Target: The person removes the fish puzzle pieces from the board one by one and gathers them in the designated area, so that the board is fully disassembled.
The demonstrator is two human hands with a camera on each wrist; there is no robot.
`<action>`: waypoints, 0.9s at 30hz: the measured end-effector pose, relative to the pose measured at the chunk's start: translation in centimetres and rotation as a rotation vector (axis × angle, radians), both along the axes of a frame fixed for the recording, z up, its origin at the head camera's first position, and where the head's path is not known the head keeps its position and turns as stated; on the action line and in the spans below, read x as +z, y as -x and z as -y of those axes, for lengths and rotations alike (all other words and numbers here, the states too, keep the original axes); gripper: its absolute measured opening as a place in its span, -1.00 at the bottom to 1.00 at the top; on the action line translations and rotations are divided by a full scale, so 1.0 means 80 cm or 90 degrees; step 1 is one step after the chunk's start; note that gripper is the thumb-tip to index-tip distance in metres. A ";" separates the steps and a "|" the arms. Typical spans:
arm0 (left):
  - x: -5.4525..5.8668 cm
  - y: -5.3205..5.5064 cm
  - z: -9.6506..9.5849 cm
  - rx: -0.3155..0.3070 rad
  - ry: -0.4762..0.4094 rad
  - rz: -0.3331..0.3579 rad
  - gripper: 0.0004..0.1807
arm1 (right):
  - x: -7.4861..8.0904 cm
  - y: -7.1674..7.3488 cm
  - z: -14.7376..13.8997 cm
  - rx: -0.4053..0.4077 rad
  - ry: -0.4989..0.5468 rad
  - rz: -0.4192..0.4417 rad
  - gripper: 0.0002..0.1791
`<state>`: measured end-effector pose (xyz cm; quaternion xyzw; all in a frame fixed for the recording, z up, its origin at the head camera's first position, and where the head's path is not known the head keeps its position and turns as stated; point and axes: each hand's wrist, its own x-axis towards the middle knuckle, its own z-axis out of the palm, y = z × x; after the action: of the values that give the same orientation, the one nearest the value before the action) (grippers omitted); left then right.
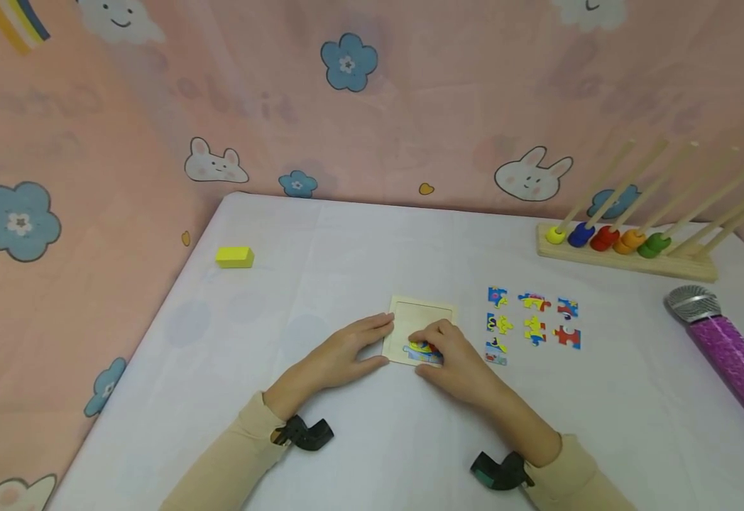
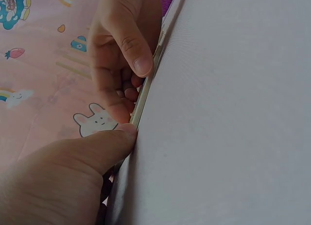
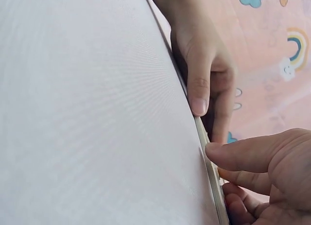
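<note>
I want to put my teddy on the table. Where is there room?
Bare cloth lies between the yellow block and the puzzle tray, and along the near edge beside the sleeves. It is crowded on the right: loose puzzle pieces, bead rack, purple microphone.
</note>
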<state>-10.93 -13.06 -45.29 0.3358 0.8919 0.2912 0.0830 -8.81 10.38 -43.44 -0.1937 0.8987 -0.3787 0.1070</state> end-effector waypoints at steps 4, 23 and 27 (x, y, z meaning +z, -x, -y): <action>0.002 0.000 0.000 0.001 -0.003 0.005 -0.35 | 0.000 -0.001 0.001 0.004 0.012 0.006 -0.54; 0.002 -0.001 -0.001 0.001 -0.007 0.006 -0.36 | -0.001 -0.004 -0.001 -0.033 0.030 -0.004 -0.57; 0.002 -0.001 -0.001 0.000 -0.005 0.004 -0.36 | 0.000 -0.005 0.001 -0.036 0.016 -0.017 -0.55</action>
<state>-10.84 -12.97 -45.13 0.3355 0.8904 0.2956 0.0847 -8.39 10.34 -43.44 -0.1746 0.9003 -0.3902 0.0820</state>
